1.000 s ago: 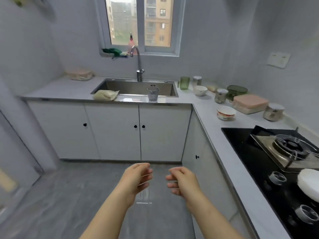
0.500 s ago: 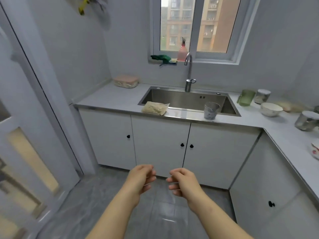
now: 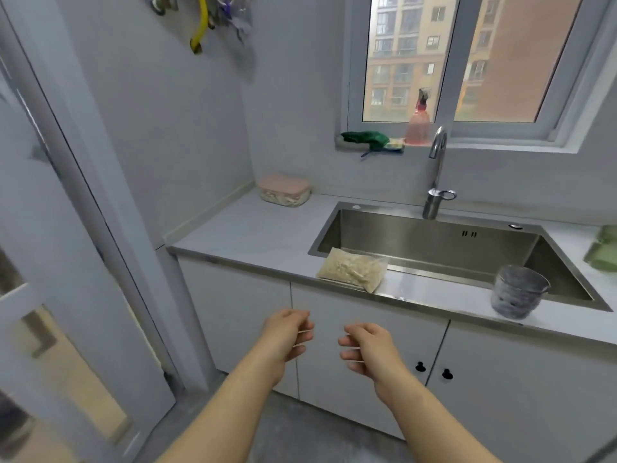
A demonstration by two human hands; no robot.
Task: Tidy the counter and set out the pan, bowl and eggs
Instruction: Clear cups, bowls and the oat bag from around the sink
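Both hands are out in front of the person, low, level with the white cabinet doors [image 3: 233,305]. The left hand [image 3: 287,335] has its fingers loosely curled inward and nothing in them; the right hand [image 3: 367,349] mirrors it, fingers softly bent, thumb on top, also empty. The two are near each other but not touching, knuckles facing across a small gap. Ahead is the grey counter [image 3: 253,232], running along the wall under the window [image 3: 410,58], with the steel sink [image 3: 434,242] sunk into it. On the sink's front rim lies a clear bag of pale grain [image 3: 352,269], flat, its far edge hanging over the basin. Further right on that same front strip a grey cup [image 3: 516,295] stands upright, well apart from the bag. Back in the left corner of the counter sits a pink-lidded container [image 3: 284,189], close against the wall. The faucet [image 3: 435,175] rises behind the basin, and on the sill above it a green cloth [image 3: 365,138] lies just beside a pink bottle [image 3: 418,123]. At the far right edge a green cup [image 3: 602,252] shows only in part and blurred. Two black knobs [image 3: 420,366] sit on the cabinet doors just right of the right wrist.
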